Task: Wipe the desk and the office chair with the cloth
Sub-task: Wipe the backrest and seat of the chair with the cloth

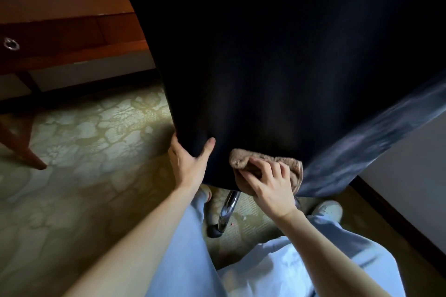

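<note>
Cloth: seemingly bunched, lying crosswise along chair back's bottom edge.
Right hand: clutching it, fingers spread.
Left hand: gripping chair back's corner.

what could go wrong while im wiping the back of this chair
1. The chair back stands on a caster. A firm wipe could roll or swivel it toward the desk, since only the left hand steadies it, gripping its lower edge.
2. The cloth is bunched under the right hand at the very bottom edge, so it may slip off.
3. A shoe sits near the base and could get bumped.
</note>
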{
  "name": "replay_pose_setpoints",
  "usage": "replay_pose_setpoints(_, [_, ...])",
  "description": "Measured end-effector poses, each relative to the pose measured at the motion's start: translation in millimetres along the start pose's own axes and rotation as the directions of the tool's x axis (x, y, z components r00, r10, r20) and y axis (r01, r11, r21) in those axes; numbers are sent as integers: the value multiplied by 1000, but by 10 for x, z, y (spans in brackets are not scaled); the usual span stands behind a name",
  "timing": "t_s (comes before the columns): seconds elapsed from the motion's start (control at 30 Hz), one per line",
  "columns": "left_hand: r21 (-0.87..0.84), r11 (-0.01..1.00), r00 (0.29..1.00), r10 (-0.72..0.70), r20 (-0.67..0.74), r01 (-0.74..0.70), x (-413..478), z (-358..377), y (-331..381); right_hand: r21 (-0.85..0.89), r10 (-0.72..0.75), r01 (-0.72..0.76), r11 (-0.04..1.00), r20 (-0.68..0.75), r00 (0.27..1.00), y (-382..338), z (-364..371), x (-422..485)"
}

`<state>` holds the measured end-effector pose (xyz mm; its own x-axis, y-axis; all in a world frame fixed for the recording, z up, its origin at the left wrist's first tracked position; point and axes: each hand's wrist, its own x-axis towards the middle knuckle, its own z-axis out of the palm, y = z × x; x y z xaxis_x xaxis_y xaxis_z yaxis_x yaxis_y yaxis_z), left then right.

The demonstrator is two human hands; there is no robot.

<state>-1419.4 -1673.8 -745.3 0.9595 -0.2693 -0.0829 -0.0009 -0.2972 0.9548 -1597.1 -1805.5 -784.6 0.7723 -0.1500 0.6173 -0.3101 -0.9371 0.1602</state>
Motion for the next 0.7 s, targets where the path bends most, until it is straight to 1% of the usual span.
replay_pose_setpoints(0.07, [-13,999,999,-34,12,34,31,32,-83,12,19,-21,1000,107,994,-50,138,-148])
replay_pose_setpoints(0.17, [-40,996,997,-78,7,79,68,85,-147,-7,63,-64,998,281,958,-158,276,-300])
replay_pose_setpoints(0.27, [-37,996,996,-82,-22,81,109,109,-156,-6,117,-122,993,336,935,-248,330,-367])
replay_pose_setpoints(0.4, [-39,996,997,-76,-21,76,165,111,-193,17,131,-153,988,431,893,-344,369,-433])
replay_pose_setpoints(0.5, [-58,996,998,-62,-4,62,218,94,-212,3,154,-182,983,518,842,-402,408,-448])
replay_pose_setpoints(0.53, [-63,996,998,-57,-4,56,234,89,-219,-13,165,-190,982,559,812,-420,423,-447])
replay_pose_setpoints(0.57, [-66,997,999,-49,-6,49,250,88,-223,-30,164,-187,982,625,763,-434,441,-453])
replay_pose_setpoints(0.63, [-61,997,999,-41,-12,40,272,79,-235,-58,172,-201,978,770,614,-448,469,-476])
replay_pose_setpoints(0.7, [-61,997,999,-42,-6,41,281,81,-229,-109,240,-277,955,832,499,-391,476,-516])
